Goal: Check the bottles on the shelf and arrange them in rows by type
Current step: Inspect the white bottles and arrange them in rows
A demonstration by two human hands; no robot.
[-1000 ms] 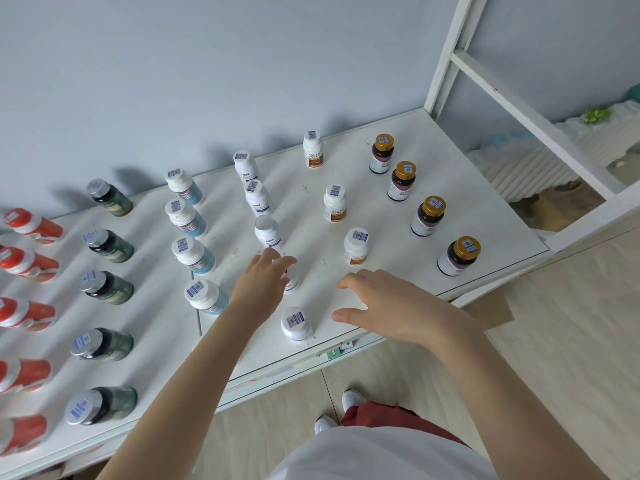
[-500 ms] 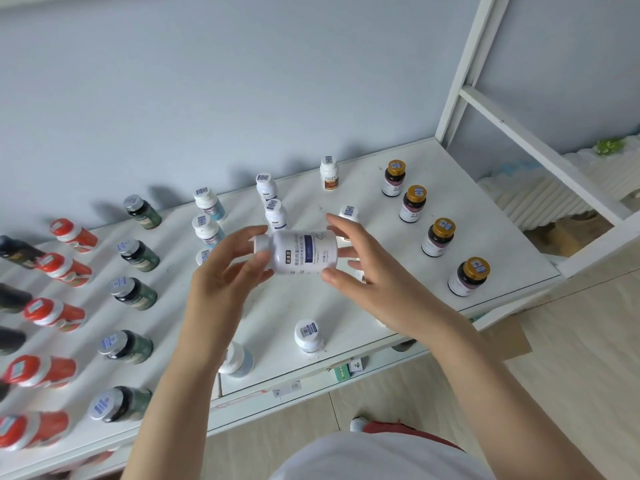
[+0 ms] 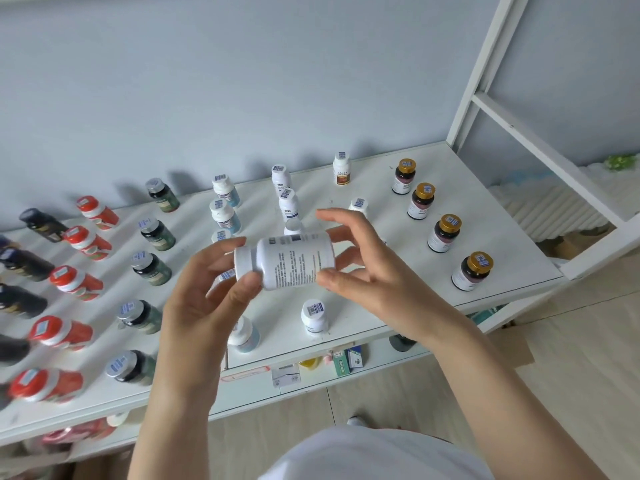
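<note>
A white bottle (image 3: 291,259) lies sideways in the air above the white shelf (image 3: 381,306), cap to the left, small print facing me. My left hand (image 3: 207,289) grips its cap end and my right hand (image 3: 360,268) holds its base end. Below stand rows of bottles: gold-capped dark ones (image 3: 445,233) at the right, white ones with brown labels (image 3: 341,169), white ones with dark-blue labels (image 3: 288,204), white ones with light-blue labels (image 3: 224,216), dark green ones (image 3: 156,233), red ones (image 3: 74,282) and black ones (image 3: 22,263) at the left.
A lone white bottle (image 3: 314,315) stands near the shelf's front edge. The white frame post (image 3: 485,60) rises at the shelf's right end. Small boxes (image 3: 346,360) sit on a lower shelf. The blue-grey wall is right behind the rows.
My left hand lifted the white bottle off the shelf and both hands took it sideways. Since half a second ago it has been turned, showing small print instead of the blue label.
</note>
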